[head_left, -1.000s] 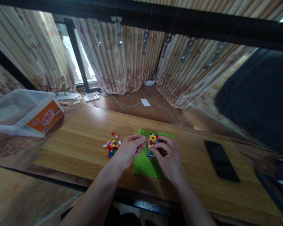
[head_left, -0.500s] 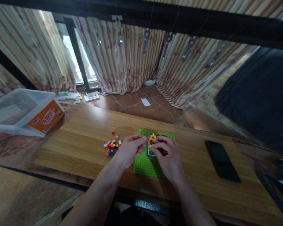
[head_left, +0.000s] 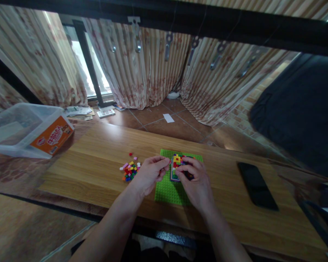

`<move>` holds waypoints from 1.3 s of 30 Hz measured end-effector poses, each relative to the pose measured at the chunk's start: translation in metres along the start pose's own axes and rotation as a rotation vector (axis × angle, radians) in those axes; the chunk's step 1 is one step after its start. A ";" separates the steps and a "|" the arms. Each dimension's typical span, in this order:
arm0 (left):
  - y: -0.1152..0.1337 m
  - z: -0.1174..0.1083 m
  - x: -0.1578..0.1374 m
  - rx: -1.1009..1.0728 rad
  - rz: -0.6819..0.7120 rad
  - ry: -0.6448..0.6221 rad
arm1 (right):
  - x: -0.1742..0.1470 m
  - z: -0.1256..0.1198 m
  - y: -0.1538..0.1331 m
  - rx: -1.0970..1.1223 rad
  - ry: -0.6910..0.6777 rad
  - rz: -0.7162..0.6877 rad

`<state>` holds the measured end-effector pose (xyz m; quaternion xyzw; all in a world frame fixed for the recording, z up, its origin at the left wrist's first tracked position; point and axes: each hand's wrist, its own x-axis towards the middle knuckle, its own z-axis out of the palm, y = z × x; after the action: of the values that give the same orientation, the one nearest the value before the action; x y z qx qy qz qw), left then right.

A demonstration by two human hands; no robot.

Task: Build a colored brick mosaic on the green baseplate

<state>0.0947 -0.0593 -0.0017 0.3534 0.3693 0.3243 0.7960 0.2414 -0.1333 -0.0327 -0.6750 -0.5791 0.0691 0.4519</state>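
A green studded baseplate (head_left: 165, 193) lies on the wooden table, and on it stands a block built of many-coloured toy bricks (head_left: 176, 164). My right hand (head_left: 194, 176) curls over the right side of this brick block, its fingers resting on the top and hiding part of it. Close to the block's left edge is my left hand (head_left: 154, 171), thumb and forefinger pinched together; whatever is between the fingertips is too small to make out. Left of that hand is a pile of loose small bricks (head_left: 129, 170), partly covered by the wrist.
On the left stands a clear plastic bin (head_left: 22, 136) with an orange label. A black phone (head_left: 257, 185) lies on the right part of the wooden table (head_left: 93, 160). Beyond the table are striped curtains (head_left: 158, 72) and a tiled floor with a white paper (head_left: 168, 118).
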 end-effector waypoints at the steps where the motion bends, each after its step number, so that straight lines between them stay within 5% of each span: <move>1: 0.000 0.000 0.000 0.002 -0.002 0.001 | 0.000 0.000 0.000 0.001 0.001 -0.002; 39: 0.000 0.000 -0.001 -0.002 -0.007 -0.004 | 0.002 0.000 -0.003 0.064 0.025 0.064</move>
<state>0.0943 -0.0595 -0.0012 0.3520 0.3687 0.3210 0.7982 0.2398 -0.1319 -0.0304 -0.6791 -0.5489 0.0936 0.4783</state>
